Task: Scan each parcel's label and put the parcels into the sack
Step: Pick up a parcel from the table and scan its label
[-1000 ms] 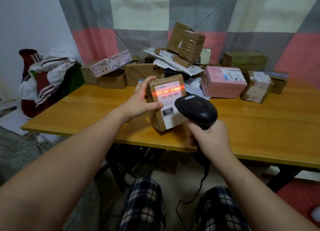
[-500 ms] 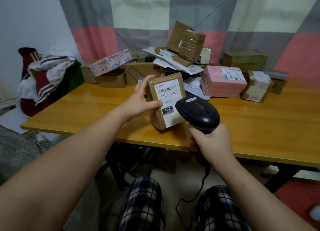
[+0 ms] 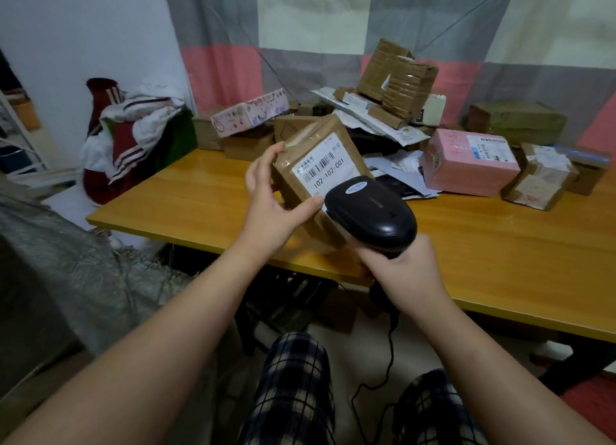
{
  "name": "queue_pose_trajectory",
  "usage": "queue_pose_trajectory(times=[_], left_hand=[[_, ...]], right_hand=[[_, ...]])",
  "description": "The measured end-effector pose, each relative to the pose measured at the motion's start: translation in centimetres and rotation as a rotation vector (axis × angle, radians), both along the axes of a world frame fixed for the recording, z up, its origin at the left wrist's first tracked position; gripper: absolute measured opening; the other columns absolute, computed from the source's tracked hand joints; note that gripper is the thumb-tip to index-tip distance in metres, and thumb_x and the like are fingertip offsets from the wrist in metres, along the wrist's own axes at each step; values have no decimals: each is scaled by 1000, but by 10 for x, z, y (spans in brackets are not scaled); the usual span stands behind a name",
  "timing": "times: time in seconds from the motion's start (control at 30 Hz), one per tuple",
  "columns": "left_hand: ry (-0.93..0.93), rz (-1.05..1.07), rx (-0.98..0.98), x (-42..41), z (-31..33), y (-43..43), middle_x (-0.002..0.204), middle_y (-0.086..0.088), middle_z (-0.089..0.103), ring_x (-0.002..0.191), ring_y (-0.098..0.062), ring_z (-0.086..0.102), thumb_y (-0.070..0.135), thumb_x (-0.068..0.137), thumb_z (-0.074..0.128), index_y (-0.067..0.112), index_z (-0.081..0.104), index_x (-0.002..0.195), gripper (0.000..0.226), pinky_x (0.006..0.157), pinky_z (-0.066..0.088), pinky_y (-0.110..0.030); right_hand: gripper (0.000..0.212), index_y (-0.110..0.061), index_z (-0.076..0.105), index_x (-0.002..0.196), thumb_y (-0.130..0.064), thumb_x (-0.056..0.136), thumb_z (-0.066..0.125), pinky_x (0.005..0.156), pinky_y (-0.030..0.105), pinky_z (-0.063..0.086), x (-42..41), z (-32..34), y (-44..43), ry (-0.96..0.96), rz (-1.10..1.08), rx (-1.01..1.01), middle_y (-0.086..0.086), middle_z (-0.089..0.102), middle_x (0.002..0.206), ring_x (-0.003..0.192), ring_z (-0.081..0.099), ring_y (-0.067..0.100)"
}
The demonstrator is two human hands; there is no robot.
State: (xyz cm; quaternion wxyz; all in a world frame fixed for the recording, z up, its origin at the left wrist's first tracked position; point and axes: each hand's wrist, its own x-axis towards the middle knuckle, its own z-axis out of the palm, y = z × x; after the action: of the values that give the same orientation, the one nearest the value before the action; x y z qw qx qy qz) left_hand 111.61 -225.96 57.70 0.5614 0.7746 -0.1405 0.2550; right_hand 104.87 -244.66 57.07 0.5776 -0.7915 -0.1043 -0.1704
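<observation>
Parcel (image 3: 289, 179) label (image 3: 328, 167) partly hidden behind black scanner (image 3: 370, 212).

lower part of label (image 3: 328, 169) behind scanner (image 3: 371, 211), sack (image 3: 50, 261) cut by left edge

Taped cardboard parcel (image 3: 310, 178), glossy plastic scanner (image 3: 371, 213), smooth wooden table (image 3: 500, 244).

Left hand (image 3: 270, 208): grips the brown parcel (image 3: 301, 188) from its left side, thumb laid across the labelled face near the lower edge, fingertips hooked over the top left corner. Left forearm bare, reaching to the parcel from lower left.

Right hand (image 3: 401, 271): below and right of the parcel, fingers curled round the handle of a black scanner (image 3: 373, 211). The scanner head covers the parcel's lower right corner. Right forearm bare, entering from lower right.
</observation>
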Motion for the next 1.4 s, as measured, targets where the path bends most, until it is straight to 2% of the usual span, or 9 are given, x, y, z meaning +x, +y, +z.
queue_pose_trajectory(times=[0.07,0.27,0.43,0.5,0.6,0.7,0.93,1.27,1.4], left_hand=[[-41,50,-23,-29,-7,22,145,1,17,136,-15,30,31,70,82,50,29,134,85,105,45,-39],[23,451,-92,-130,-46,106,147,8,16,137,-17,33,47,63,79,56,28,133,87,106,40,-50],[-76,829,6,-201,-78,168,150,-13,10,130,18,20,34,67,78,35,30,139,86,104,31,-7],[-44,944,22,-221,-91,192,150,-15,8,134,13,19,26,68,80,34,31,138,86,103,32,-6],[170,1013,85,-242,-115,230,152,-5,3,138,-6,15,25,67,83,42,31,137,89,112,24,-14],[424,914,219,-250,-147,252,150,13,3,137,-15,17,29,66,86,43,34,139,90,114,25,-34],[1015,613,579,-229,-199,243,148,-8,17,129,-37,37,44,84,63,41,37,141,63,105,35,-39],[560,654,742,-163,-119,219,141,-3,41,129,-24,38,41,92,54,23,48,136,48,108,34,-40],[401,560,814,-123,-81,180,139,-4,44,129,-25,39,38,92,54,21,49,135,46,106,33,-40]], right_hand=[[14,-15,67,71,-25,74,75,61,26,50,1,-2,20,-13,94,-36,-5,65,63,64,63,12],[19,-33,64,79,-34,69,81,59,8,44,-9,-21,112,6,361,-42,-20,68,69,67,63,-6],[21,-33,61,77,-22,74,79,57,8,44,-18,-55,191,84,568,-90,-21,66,64,62,62,-6],[16,-27,63,77,-23,75,79,57,15,49,-21,-68,217,93,609,-160,-14,67,64,63,64,-1],[19,-16,62,72,-28,75,77,60,38,52,-23,-81,251,125,627,-246,1,65,60,60,63,12],[21,-30,58,65,-40,72,75,57,31,49,-22,-94,271,133,645,-297,-7,63,60,62,63,10],[20,-36,58,74,-48,67,73,63,29,51,-17,-113,273,197,632,-318,-12,65,63,68,66,11],[20,-28,63,92,-33,76,75,61,16,43,3,-84,220,220,448,-248,-16,64,73,72,61,0],[16,-18,66,89,-29,80,73,60,30,53,18,-57,179,250,319,-160,-3,69,67,60,66,11]])
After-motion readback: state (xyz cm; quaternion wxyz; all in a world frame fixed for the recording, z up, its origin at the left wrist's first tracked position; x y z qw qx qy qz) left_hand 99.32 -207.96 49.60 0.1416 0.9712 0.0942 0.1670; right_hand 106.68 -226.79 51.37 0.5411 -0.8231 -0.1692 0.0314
